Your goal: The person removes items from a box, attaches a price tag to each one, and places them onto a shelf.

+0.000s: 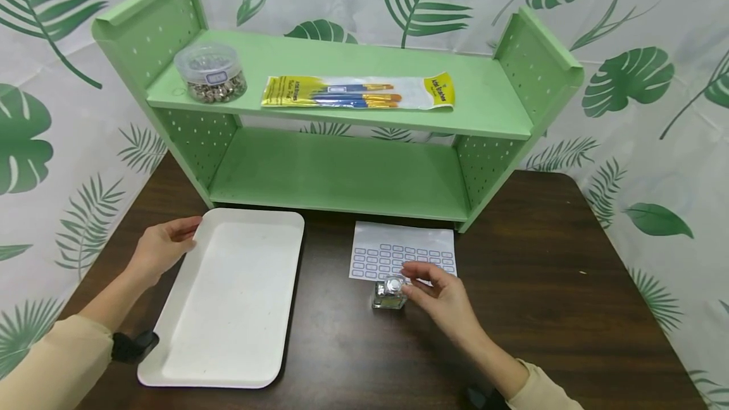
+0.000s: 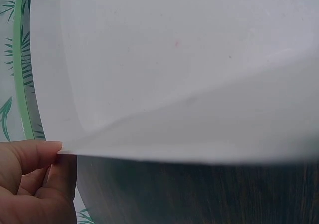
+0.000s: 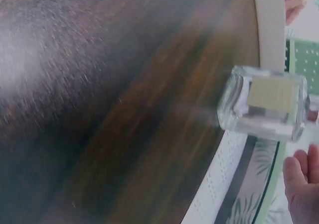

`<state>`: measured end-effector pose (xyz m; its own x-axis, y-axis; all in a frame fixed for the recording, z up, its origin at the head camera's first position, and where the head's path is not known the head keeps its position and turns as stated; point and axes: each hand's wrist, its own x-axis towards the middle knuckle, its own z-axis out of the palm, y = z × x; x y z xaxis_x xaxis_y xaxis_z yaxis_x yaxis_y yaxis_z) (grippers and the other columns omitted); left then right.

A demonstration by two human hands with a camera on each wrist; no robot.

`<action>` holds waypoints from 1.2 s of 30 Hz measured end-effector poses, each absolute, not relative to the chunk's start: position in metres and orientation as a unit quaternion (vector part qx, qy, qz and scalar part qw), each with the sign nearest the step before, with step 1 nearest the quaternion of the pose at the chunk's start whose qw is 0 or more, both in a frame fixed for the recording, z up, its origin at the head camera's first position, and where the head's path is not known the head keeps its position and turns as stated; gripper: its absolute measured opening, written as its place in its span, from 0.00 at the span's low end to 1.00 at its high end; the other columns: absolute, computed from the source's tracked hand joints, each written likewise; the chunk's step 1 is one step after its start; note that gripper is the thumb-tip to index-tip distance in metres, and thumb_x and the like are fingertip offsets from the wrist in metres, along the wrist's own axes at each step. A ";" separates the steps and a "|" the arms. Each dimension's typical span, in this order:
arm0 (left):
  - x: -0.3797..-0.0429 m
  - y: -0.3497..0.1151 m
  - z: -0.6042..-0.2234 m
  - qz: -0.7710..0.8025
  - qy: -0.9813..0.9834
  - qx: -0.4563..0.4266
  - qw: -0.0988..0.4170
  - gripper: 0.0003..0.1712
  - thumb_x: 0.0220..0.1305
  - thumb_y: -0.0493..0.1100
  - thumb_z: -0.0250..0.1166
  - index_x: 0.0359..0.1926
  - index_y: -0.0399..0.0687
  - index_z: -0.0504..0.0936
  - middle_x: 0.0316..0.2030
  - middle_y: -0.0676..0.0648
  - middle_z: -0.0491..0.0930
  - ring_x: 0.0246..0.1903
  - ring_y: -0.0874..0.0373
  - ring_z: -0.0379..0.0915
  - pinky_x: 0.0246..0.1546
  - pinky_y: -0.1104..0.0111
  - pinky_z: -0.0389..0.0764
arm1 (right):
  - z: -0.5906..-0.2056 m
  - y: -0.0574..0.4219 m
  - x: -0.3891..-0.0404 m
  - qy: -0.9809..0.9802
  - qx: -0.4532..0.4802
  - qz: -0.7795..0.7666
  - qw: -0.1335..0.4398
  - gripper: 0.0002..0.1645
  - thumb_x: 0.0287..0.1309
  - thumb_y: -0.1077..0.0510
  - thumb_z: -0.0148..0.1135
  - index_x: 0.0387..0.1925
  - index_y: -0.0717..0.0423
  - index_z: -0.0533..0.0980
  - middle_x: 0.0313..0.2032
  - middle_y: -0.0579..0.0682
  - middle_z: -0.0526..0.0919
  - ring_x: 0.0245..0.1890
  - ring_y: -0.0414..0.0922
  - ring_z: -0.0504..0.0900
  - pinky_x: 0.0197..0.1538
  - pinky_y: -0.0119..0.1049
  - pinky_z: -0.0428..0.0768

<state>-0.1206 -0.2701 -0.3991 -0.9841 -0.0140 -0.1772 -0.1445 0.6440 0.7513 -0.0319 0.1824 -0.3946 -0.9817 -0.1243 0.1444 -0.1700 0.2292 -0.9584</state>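
Note:
My left hand (image 1: pixel 161 247) pinches the rim of a white tray (image 1: pixel 247 309) near its far left corner. In the left wrist view, thumb and fingers close on the thin tray edge (image 2: pixel 124 157). A small square clear glass bottle (image 1: pixel 389 299) with a silvery cap and a yellowish-green label stands upright on the table. Beside its cap is my right hand (image 1: pixel 444 299), thumb and index finger apart, their tips right at the cap's right side. The bottle (image 3: pixel 269 102) shows large in the right wrist view, with the fingers (image 3: pixel 295 176) below the cap.
Behind the bottle lies a sheet of small blue-bordered labels (image 1: pixel 398 236). A green two-tier shelf (image 1: pixel 342 169) stands at the back of the dark table (image 1: pixel 547 283). Its upper tier holds a round clear tub of small metallic pieces (image 1: pixel 213 81) and a pack of paintbrushes (image 1: pixel 359 93).

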 end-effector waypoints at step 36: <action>-0.121 -0.273 -0.402 0.421 0.903 -0.036 0.075 0.27 0.62 0.30 0.56 0.62 0.27 0.65 0.56 0.27 0.71 0.51 0.45 0.73 0.32 0.87 0.73 | -0.425 0.259 -0.106 -0.911 -0.146 0.382 0.054 0.17 0.51 0.64 0.66 0.44 0.69 0.77 0.36 0.63 0.83 0.34 0.49 0.79 0.28 0.22 0.71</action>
<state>-0.1210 -0.2729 -0.4016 -0.9861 -0.0007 -0.1662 -0.1278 0.6425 0.7555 -0.1060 0.2586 -0.4251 -0.9513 0.3079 -0.0143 0.2258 0.6646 -0.7122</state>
